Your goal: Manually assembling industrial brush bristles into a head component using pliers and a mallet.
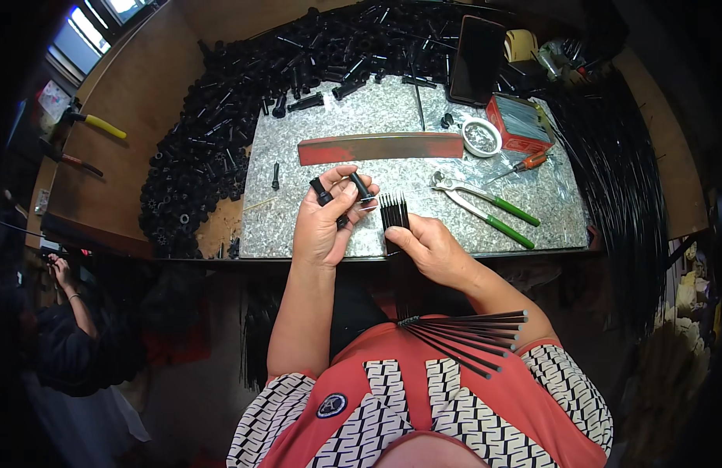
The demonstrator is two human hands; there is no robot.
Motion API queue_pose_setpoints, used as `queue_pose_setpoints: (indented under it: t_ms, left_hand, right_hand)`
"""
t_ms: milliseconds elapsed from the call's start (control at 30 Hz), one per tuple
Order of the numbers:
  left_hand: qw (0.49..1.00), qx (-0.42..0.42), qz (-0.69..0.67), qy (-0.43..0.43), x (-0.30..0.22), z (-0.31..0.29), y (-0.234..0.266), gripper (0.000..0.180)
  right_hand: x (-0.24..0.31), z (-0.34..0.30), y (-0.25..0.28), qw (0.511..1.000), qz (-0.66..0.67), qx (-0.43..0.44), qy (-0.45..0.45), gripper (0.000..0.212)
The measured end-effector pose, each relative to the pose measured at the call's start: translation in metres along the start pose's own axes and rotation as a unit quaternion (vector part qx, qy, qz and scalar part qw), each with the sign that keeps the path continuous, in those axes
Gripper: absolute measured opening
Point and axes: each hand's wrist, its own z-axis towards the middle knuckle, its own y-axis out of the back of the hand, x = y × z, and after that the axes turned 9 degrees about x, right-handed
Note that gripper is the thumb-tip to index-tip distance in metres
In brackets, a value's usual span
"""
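My left hand (327,222) is closed around small black plastic tube parts. One ribbed black tube (322,193) lies across its palm, and a second black tube (361,186) sits at its fingertips. Just right of it, my right hand (425,246) grips a flat bundle of thin black rods (394,222) with silvery tips, which look like umbrella ribs. The thumb presses across the bundle's front. Below, thicker black rods with grey ends (470,337) fan out against my red top. Whether these join the gripped bundle is hard to see.
A speckled grey board (283,226) bears a worn metal bar (380,147), green-handled pincers (493,210), an orange-handled screwdriver (528,162), a white dish (482,137), a red box (521,123) and a phone (476,61). Black parts (197,148) heap around it. A person (72,312) sits left.
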Motion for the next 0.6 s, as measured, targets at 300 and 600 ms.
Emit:
queue_pose_setpoints:
  t_ms: [300,600]
  left_hand:
    - [1.000,0.016,0.002,-0.014,0.0013,-0.0008,0.0037,0.022]
    - [1.000,-0.003,-0.001,0.004,-0.0009,-0.0024,-0.0004,0.023]
  right_hand:
    - [0.0088,-0.0011,0.0004,1.000,-0.001,-0.012,0.021,0.026]
    - [0.0058,-0.0006,-0.0001,1.000,0.006,-0.010,0.018,0.027]
